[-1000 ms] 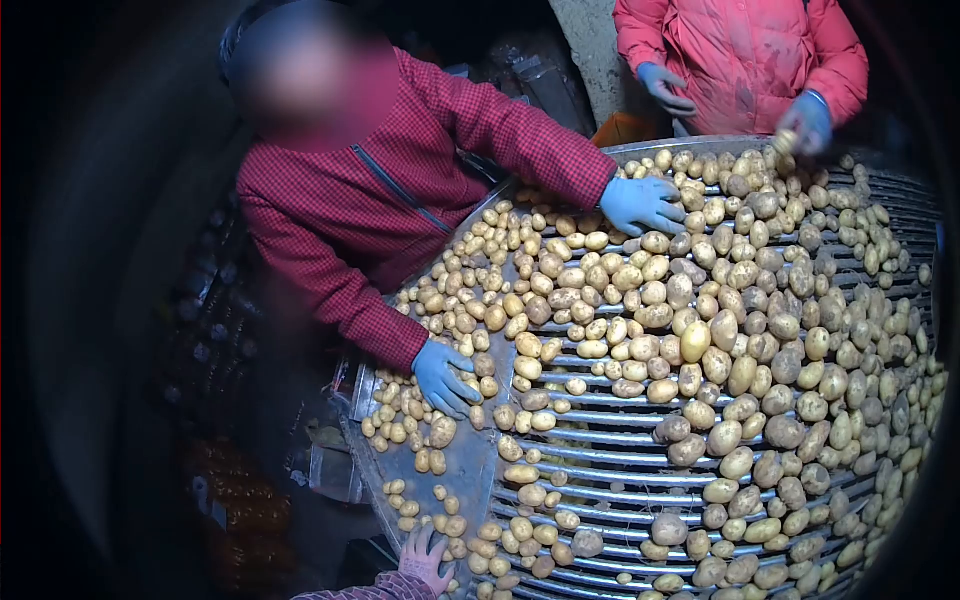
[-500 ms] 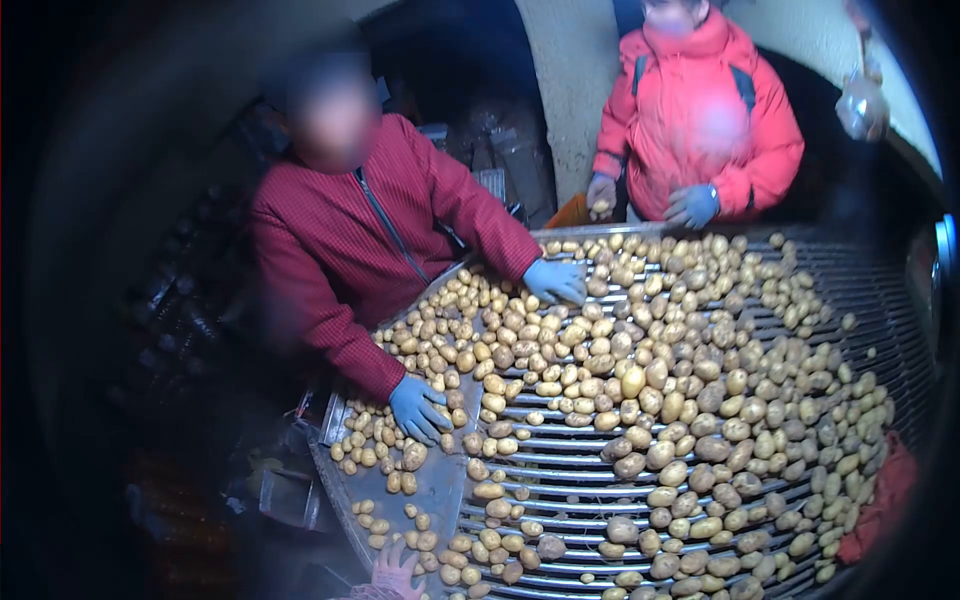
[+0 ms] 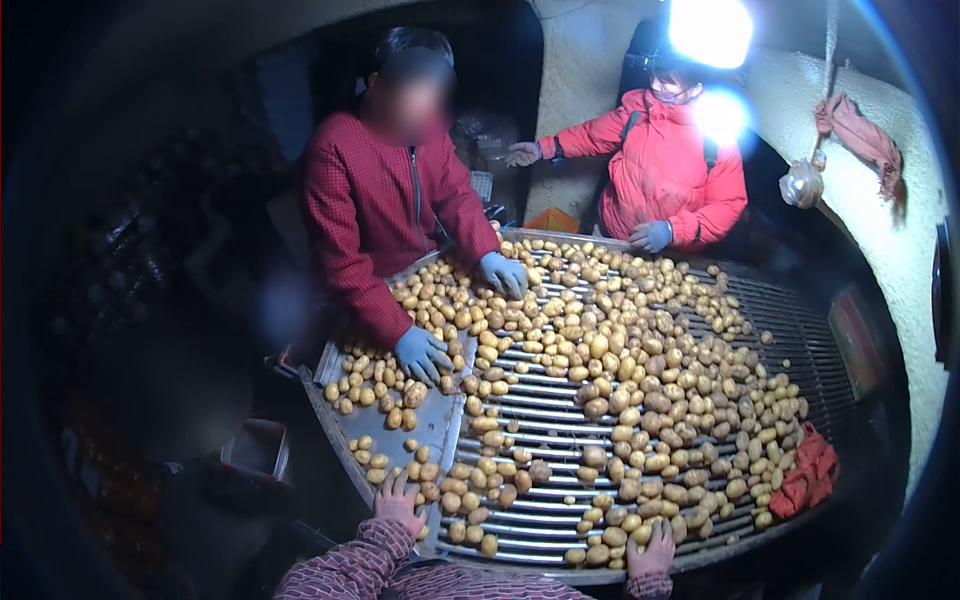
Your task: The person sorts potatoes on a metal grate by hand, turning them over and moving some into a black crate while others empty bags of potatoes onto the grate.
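Note:
Potatoes of mixed sizes lie spread over a slatted metal sorting table. My left hand rests by the flat metal tray at the table's near left corner, its fingers spread beside several small potatoes. At the near edge, my right hand lies against potatoes with its fingers apart; neither hand is wrapped round one. Across on the left, a co-worker's two blue-gloved hands touch potatoes on the tray and near the upper left edge.
A second co-worker in a red jacket stands at the far edge, one gloved hand by the rim. A crumpled red cloth lies at the table's right edge. A wrapped bulb hangs at upper right. A box stands at lower left.
My view has shifted, bringing my right hand into sight. My left hand shows more fully. The red-jacketed co-worker has stretched one arm out to the left; the other co-worker stands more upright.

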Motion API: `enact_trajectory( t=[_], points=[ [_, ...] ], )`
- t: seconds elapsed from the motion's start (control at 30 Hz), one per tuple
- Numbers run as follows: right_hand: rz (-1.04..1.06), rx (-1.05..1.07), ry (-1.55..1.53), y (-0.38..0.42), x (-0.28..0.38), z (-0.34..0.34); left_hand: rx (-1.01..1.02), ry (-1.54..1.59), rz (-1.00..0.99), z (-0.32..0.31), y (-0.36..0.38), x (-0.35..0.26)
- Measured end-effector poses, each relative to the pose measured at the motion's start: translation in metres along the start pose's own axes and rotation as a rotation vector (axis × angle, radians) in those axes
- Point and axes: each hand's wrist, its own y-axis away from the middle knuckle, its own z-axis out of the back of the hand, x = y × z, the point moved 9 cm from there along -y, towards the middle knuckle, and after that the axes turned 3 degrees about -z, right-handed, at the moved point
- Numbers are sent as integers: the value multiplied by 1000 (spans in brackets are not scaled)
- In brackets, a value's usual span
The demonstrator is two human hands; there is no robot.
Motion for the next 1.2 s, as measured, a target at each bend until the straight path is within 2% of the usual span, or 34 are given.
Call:
enact_trajectory(
  t=[0.5, 0.83, 1.07, 1.13, 1.17, 1.2],
  points=[
    [-124, 95, 29, 2, 2, 0, -49, 107, 6, 17, 9, 2],
    [-34, 7, 53, 0, -5, -5, -48, 95, -5, -9, 1, 8],
    [-106, 60, 40, 1, 10, 12, 25, 132, 18, -3, -2, 4],
    [-45, 25, 28, -2, 5, 3, 27, 76, -18, 5, -3, 0],
    [41, -70, 38, 1, -8, -10, 17, 60, -2, 6, -2, 0],
    [-31, 35, 35, -1, -13, -14, 16, 48, 9, 1, -3, 2]
  ],
)
